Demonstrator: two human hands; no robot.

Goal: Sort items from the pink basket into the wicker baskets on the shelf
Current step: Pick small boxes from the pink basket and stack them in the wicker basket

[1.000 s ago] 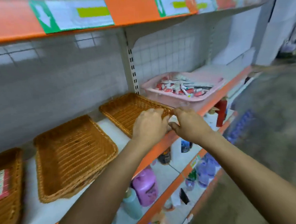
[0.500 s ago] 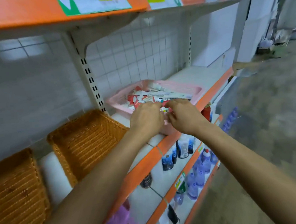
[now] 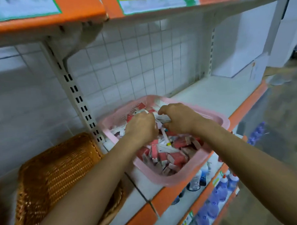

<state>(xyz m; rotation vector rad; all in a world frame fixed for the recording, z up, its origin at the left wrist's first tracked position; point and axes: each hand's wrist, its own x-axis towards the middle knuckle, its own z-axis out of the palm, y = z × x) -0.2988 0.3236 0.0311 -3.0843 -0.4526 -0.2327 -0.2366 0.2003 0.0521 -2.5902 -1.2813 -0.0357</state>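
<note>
- The wicker basket (image 3: 52,169) lies below-left of the left grip (image 3: 141,125); no packet shows in its visible part.
- The pink basket (image 3: 166,181) sits under both grips, heaped with red and white packets (image 3: 174,155); sorting looks barely begun.
- The right grip (image 3: 178,117) curls round white packets; the left grip's fingers are hidden, so I cannot tell its hold.

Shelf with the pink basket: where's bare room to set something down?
Widest bare patch: the shelf right of the pink basket, back to the wall. A narrow strip lies between the wicker basket and the pink one. Crowded: the pink basket itself, full of packets, with the left hand and right hand in it.
</note>
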